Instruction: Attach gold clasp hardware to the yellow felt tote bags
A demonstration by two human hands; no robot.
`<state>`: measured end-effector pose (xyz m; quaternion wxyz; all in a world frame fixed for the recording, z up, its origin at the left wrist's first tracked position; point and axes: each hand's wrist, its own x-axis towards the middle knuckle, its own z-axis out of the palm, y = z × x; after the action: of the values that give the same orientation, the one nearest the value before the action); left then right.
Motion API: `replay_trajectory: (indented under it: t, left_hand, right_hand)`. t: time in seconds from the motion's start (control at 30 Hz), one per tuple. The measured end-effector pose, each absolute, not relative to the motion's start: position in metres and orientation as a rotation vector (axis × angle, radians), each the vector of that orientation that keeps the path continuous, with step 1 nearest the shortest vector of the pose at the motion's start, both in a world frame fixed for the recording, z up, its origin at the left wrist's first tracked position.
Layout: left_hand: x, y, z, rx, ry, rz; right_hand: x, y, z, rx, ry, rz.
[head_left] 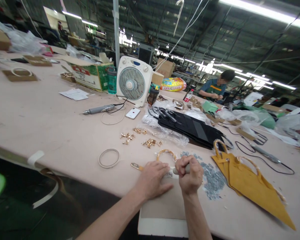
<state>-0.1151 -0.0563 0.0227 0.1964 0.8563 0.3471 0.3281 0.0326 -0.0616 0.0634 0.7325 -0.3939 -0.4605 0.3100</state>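
My left hand (153,178) lies with its fingers stretched out on a beige bag panel (162,208) at the table's front edge. Beside it, my right hand (192,175) is closed in a fist around a tool with a rounded greyish handle (175,171); the tool's working end cannot be made out. A yellow bag handle (166,151) curves up beyond both hands. Left of my fingers, a yellow strap end with a gold metal plate (135,165) sticks out. Small grey flat pieces (212,180) are scattered right of my right hand.
Gold hardware pieces (150,143) lie in small piles near a roll of tape (109,158). Yellow bag pieces (255,186) lie at right, black bags (187,126) behind. Farther back are a phone (133,113), a grey corded tool (98,109), a fan (133,81) and a co-worker (215,88).
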Motion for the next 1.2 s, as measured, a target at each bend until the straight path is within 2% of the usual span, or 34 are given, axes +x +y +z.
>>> replay_trajectory:
  t: [0.2,0.37,0.6,0.87,1.2]
  left_hand:
    - [-0.113,-0.056,0.026,2.405,0.966,0.92]
    - [-0.113,-0.056,0.025,2.404,0.975,0.897]
    - [-0.112,-0.056,0.022,2.395,0.993,0.901]
    - [-0.113,-0.056,0.022,2.385,0.994,0.91]
    - [-0.114,-0.058,0.027,2.367,0.984,0.874]
  right_hand:
    - [0.031,-0.059,0.055,-1.08,-1.059,0.784]
    - [0.034,-0.061,0.063,-0.893,-0.999,0.697]
    - [0.036,-0.064,0.042,-0.964,-0.97,0.788]
    - [0.024,-0.083,0.039,-0.705,-0.951,0.73]
    - [0.014,-0.083,0.022,-0.915,-1.193,0.506]
